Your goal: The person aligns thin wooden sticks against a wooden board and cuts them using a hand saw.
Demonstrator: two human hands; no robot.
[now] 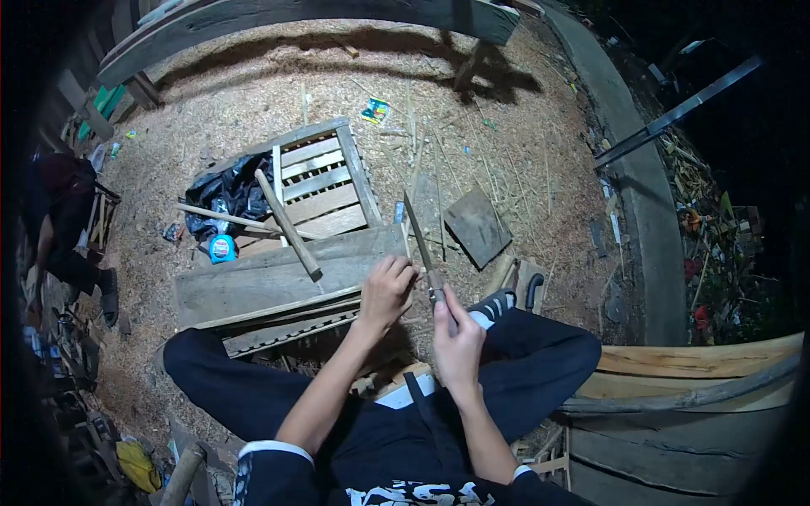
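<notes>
My right hand [460,341] is wrapped around the handle of a long knife [420,236], its narrow dark blade pointing up and away from me. Close by on the left, my left hand [390,291] is closed, fingers pinched beside the blade; a thin pale sliver seems to show there, too small to name. Under and beyond that hand lies a wide grey wooden plank [253,285]. Across it rests a wooden-handled stick [287,223], with a blue tape measure [222,248] to its left.
A slatted wooden frame [360,177] and a black plastic bag [240,192] lie ahead. A square board [477,226] sits on the shaving-covered ground. A long beam [312,18] spans the far side. Planks [700,358] stand at my right. Another person's leg [72,261] is at left.
</notes>
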